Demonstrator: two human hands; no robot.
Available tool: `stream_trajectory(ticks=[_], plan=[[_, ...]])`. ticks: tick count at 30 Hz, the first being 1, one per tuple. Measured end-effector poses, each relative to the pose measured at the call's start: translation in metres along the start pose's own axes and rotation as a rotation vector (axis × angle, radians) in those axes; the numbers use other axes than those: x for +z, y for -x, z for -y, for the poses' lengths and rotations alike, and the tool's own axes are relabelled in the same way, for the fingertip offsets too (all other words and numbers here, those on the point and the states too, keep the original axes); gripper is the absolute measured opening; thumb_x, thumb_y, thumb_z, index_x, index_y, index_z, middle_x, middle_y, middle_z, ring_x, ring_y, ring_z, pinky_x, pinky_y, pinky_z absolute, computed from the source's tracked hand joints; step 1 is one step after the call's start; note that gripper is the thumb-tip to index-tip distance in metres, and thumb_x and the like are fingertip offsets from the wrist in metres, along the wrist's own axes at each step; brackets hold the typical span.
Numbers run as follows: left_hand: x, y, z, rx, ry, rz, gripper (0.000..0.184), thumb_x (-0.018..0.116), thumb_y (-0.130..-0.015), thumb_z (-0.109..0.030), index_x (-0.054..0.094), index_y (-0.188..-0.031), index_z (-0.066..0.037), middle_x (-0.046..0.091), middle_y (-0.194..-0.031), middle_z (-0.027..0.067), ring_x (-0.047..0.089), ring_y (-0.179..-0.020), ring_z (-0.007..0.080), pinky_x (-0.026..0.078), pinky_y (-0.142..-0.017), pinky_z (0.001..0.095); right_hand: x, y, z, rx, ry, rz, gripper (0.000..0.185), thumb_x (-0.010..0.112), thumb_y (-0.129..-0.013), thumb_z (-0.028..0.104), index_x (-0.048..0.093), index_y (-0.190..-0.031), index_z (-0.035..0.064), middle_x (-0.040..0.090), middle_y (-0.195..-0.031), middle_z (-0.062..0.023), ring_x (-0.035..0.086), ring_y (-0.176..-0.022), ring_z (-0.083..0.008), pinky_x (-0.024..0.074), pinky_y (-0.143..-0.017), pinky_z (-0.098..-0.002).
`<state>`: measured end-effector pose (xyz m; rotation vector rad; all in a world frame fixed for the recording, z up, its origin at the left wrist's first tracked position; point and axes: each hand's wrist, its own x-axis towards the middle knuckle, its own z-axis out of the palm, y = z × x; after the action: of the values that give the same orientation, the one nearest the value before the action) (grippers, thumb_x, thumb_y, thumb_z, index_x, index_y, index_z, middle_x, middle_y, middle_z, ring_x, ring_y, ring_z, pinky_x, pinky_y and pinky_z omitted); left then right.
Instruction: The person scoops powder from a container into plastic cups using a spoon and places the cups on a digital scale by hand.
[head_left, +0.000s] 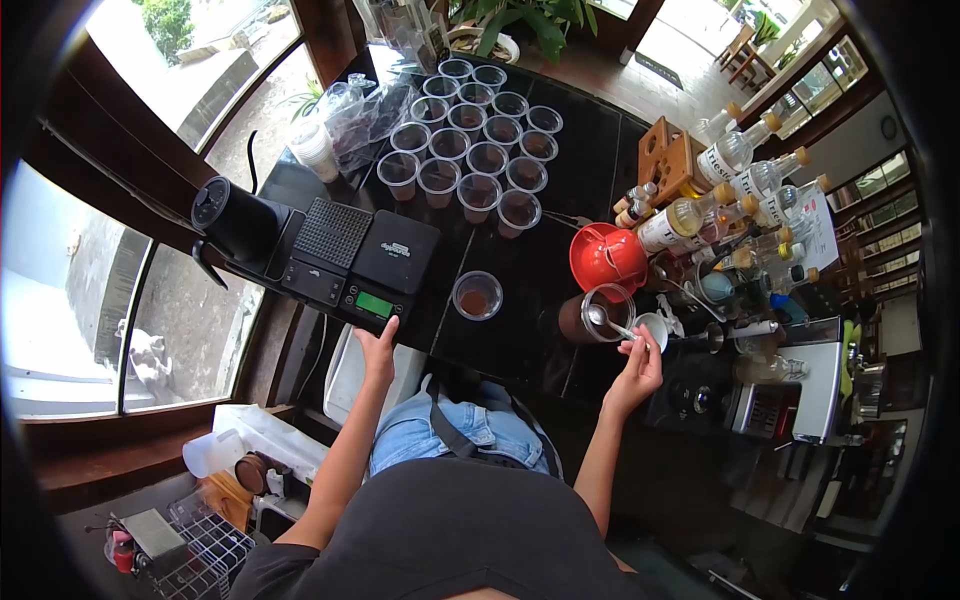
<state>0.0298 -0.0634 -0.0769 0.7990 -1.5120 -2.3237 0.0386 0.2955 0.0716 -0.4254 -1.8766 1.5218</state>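
Observation:
My right hand (636, 374) pinches the handle of a metal spoon (612, 325). The spoon's bowl is at the mouth of a clear jar (577, 320) of brown powder. At the front edge of a black digital scale (398, 250) is my left hand (377, 353), thumb and finger apart near its lit green display; some of its fingers are hidden. Between the two hands stands a single clear plastic cup (478, 297) with brown powder at its bottom. Farther back, several clear plastic cups (480, 192) stand in rows, some with brown contents visible.
A black gooseneck kettle (232, 215) sits left of another black scale (330, 238). Stacked cups and plastic bags (372, 122) lie behind. Right of the jar are a red dripper (608, 257), a small white cup (652, 330) and several labelled bottles (735, 155). Windows line the left.

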Motion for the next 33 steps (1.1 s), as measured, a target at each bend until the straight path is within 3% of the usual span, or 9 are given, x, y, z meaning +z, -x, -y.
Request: stream_trajectory(ticks=[13, 19, 22, 24, 25, 27, 29, 33], plan=[[0.008, 0.007, -0.012, -0.037, 0.020, -0.010, 0.094, 0.076, -0.082, -0.008, 0.010, -0.149, -0.002, 0.032, -0.144, 0.0135, 0.040, -0.130, 0.0230, 0.034, -0.109, 0.0329, 0.001, 0.004, -0.004, 0.007, -0.005, 0.018, 0.020, 0.051, -0.098, 0.003, 0.064, -0.111, -0.0044, 0.068, -0.099, -0.0102, 0.060, -0.073, -0.0095, 0.0530, -0.069, -0.0244], [0.004, 0.007, -0.008, -0.043, 0.085, 0.037, 0.096, 0.077, -0.082, -0.010, 0.008, -0.149, -0.001, 0.031, -0.145, 0.0158, 0.035, -0.134, 0.0244, 0.028, -0.113, 0.0347, 0.002, -0.004, -0.009, 0.005, -0.009, 0.039, 0.020, 0.052, -0.098, 0.003, 0.064, -0.112, -0.0051, 0.068, -0.099, -0.0103, 0.060, -0.073, -0.0098, 0.0531, -0.069, -0.0243], [0.007, 0.016, -0.008, 0.049, -0.073, -0.098, 0.097, 0.078, -0.082, -0.016, 0.009, -0.149, -0.001, 0.028, -0.148, 0.0186, 0.028, -0.139, 0.0275, 0.022, -0.116, 0.0375, 0.004, -0.010, -0.004, -0.018, -0.022, 0.036, 0.020, 0.053, -0.098, 0.002, 0.064, -0.113, -0.0050, 0.068, -0.100, -0.0103, 0.061, -0.073, -0.0100, 0.0532, -0.068, -0.0243], [0.021, 0.038, -0.037, 0.412, -0.520, -0.371, 0.104, 0.080, -0.080, -0.023, 0.007, -0.150, 0.000, 0.022, -0.152, 0.0214, 0.024, -0.142, 0.0313, 0.018, -0.117, 0.0412, 0.003, -0.013, 0.000, -0.037, -0.009, 0.025, 0.020, 0.053, -0.098, 0.002, 0.064, -0.113, -0.0048, 0.068, -0.100, -0.0103, 0.061, -0.073, -0.0100, 0.0533, -0.068, -0.0242], [0.029, 0.045, -0.054, 0.413, -0.520, -0.360, 0.104, 0.080, -0.080, -0.023, 0.007, -0.150, 0.000, 0.022, -0.152, 0.0214, 0.024, -0.142, 0.0313, 0.018, -0.117, 0.0412, 0.003, -0.014, 0.003, -0.051, -0.011, 0.016, 0.020, 0.053, -0.098, 0.002, 0.064, -0.113, -0.0048, 0.068, -0.100, -0.0102, 0.061, -0.073, -0.0100, 0.0532, -0.068, -0.0241], [0.044, 0.056, -0.077, 1.000, -0.781, 0.093, 0.111, 0.083, -0.076, -0.029, 0.006, -0.150, 0.001, 0.018, -0.154, 0.0229, 0.024, -0.142, 0.0342, 0.018, -0.117, 0.0449, 0.004, -0.011, 0.009, -0.052, -0.022, -0.015, 0.020, 0.052, -0.098, 0.002, 0.064, -0.112, -0.0048, 0.068, -0.099, -0.0107, 0.060, -0.073, -0.0099, 0.0530, -0.068, -0.0239], [0.070, 0.053, -0.070, 0.962, -0.783, 0.347, 0.115, 0.086, -0.070, -0.030, 0.009, -0.150, -0.001, 0.021, -0.154, 0.0216, 0.025, -0.142, 0.0338, 0.019, -0.116, 0.0460, 0.004, -0.007, 0.014, -0.070, -0.016, -0.045, 0.020, 0.052, -0.098, 0.002, 0.064, -0.112, -0.0049, 0.068, -0.099, -0.0109, 0.060, -0.073, -0.0099, 0.0529, -0.068, -0.0238], [0.112, 0.045, -0.047, 0.773, -0.870, 0.495, 0.111, 0.088, -0.068, -0.028, 0.016, -0.149, -0.001, 0.031, -0.149, 0.0196, 0.030, -0.139, 0.0329, 0.021, -0.114, 0.0469, 0.003, 0.002, 0.033, -0.106, -0.035, -0.130, 0.020, 0.052, -0.098, 0.004, 0.064, -0.112, -0.0048, 0.067, -0.100, -0.0114, 0.059, -0.073, -0.0106, 0.0518, -0.068, -0.0241]])
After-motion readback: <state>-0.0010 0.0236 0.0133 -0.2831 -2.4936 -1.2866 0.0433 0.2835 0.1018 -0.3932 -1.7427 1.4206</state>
